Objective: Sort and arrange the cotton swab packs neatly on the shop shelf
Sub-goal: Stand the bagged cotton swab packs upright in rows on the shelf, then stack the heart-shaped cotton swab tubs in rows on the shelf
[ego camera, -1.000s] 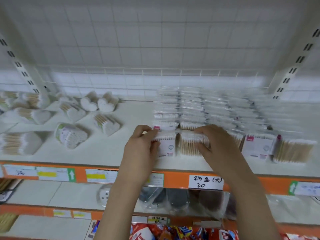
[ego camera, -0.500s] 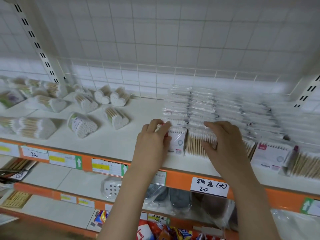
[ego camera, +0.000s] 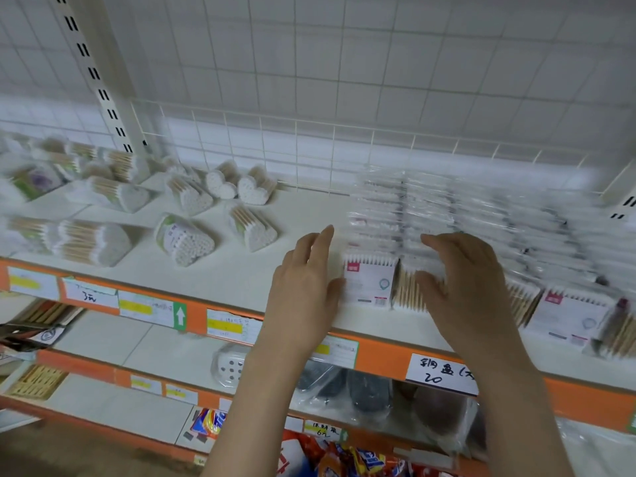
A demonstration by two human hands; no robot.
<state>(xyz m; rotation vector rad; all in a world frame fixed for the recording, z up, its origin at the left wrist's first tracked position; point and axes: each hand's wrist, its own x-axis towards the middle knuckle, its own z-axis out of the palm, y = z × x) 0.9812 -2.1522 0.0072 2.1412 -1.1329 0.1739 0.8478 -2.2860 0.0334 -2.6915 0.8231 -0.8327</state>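
Front pack (ego camera: 370, 285) centre frame, between my hands: left hand (ego camera: 304, 287) loosely spread, thumb touching its edge; right hand (ego camera: 463, 287) relaxed, resting on neighbouring swabs (ego camera: 406, 287). Swabs upright, tips up.

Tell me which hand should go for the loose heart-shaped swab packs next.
Left, probably. The left hand is open at the left edge of the front flat pack, on the side facing the heart-shaped packs. The right hand lies over the flat packs, farther from them.

Packs behind right hand (ego camera: 471, 290) are motion-blurred (ego camera: 516, 222); we can't count them. Its palm hides the front pack's right part.
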